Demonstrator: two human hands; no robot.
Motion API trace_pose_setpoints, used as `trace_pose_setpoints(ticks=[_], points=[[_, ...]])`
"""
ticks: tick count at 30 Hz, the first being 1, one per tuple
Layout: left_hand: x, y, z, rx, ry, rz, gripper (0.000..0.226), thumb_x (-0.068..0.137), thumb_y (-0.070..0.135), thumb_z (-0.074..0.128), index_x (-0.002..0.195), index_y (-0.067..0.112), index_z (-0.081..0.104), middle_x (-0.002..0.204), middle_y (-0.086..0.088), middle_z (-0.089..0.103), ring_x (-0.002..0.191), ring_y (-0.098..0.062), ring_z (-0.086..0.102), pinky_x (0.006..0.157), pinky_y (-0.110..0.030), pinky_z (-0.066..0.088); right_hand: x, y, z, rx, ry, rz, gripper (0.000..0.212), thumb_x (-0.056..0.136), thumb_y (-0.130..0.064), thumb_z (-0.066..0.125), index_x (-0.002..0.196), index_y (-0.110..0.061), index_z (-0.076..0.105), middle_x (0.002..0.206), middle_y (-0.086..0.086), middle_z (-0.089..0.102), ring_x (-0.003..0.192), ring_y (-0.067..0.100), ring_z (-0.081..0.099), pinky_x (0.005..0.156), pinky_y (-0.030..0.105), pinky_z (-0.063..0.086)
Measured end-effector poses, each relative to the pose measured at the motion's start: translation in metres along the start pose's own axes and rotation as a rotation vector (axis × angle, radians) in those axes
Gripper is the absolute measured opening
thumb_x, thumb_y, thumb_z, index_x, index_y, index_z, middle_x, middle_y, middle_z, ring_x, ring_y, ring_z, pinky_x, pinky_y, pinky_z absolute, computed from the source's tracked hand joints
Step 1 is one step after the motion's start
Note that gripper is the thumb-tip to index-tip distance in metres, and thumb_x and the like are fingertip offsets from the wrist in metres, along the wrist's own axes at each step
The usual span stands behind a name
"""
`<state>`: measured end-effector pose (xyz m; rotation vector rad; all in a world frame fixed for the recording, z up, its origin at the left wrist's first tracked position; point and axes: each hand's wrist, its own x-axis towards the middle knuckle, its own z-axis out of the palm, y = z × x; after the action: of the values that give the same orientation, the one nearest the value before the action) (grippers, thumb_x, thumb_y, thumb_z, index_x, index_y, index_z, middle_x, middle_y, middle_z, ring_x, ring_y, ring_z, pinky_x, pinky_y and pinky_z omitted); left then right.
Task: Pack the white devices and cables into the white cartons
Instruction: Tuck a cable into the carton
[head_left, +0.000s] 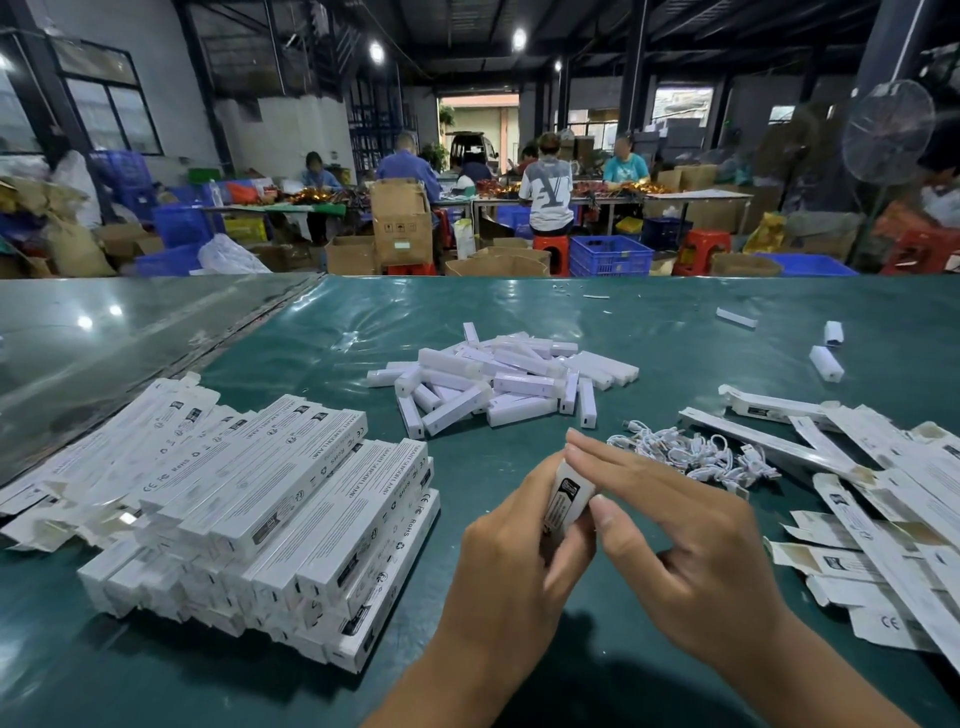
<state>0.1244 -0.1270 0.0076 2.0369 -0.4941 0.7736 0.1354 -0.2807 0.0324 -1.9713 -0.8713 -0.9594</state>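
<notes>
My left hand (514, 540) grips a white carton (566, 501) that points away from me, its far end seen end-on. My right hand (675, 525) touches that end, fingers laid straight over the top and thumb pressing the near side. A pile of white devices (498, 382) lies beyond the hands in the middle of the green table (675, 332). A tangle of white cables (691, 454) sits just right of my right fingertips. Packed cartons (260, 509) are stacked at the left. Flat, unfolded cartons (872, 499) lie scattered at the right.
A few loose devices (826, 362) and small white parts (736, 317) lie far right on the table. Past the table's far edge are blue crates (610, 254), cardboard boxes (401, 223), red stools and several people seated at other tables. A fan (888, 132) stands at the right.
</notes>
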Motion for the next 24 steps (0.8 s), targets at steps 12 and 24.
trace_pose_setpoints(ticks=[12, 24], points=[[0.037, -0.008, -0.069, 0.486, 0.007, -0.09, 0.024, 0.085, 0.039, 0.073, 0.097, 0.027, 0.055, 0.088, 0.011, 0.062, 0.073, -0.017, 0.056, 0.063, -0.036, 0.047, 0.008, 0.027, -0.006, 0.291, -0.202, 0.457, 0.021, 0.095, -0.036, 0.067, 0.115, -0.036, 0.073, 0.111, -0.027, 0.073, 0.104, -0.004, 0.068, 0.086, 0.008, 0.049], [0.054, -0.034, -0.13, 1.144, -0.103, -0.556, 0.028, 0.09, 0.048, 0.067, 0.099, 0.023, 0.056, 0.096, 0.004, 0.058, 0.089, -0.022, 0.053, 0.073, -0.035, 0.042, 0.016, 0.102, -0.07, -0.775, -0.668, 0.867, 0.029, 0.098, -0.045, 0.059, 0.117, -0.023, 0.062, 0.114, 0.002, 0.07, 0.105, 0.024, 0.063, 0.088, 0.034, 0.05]])
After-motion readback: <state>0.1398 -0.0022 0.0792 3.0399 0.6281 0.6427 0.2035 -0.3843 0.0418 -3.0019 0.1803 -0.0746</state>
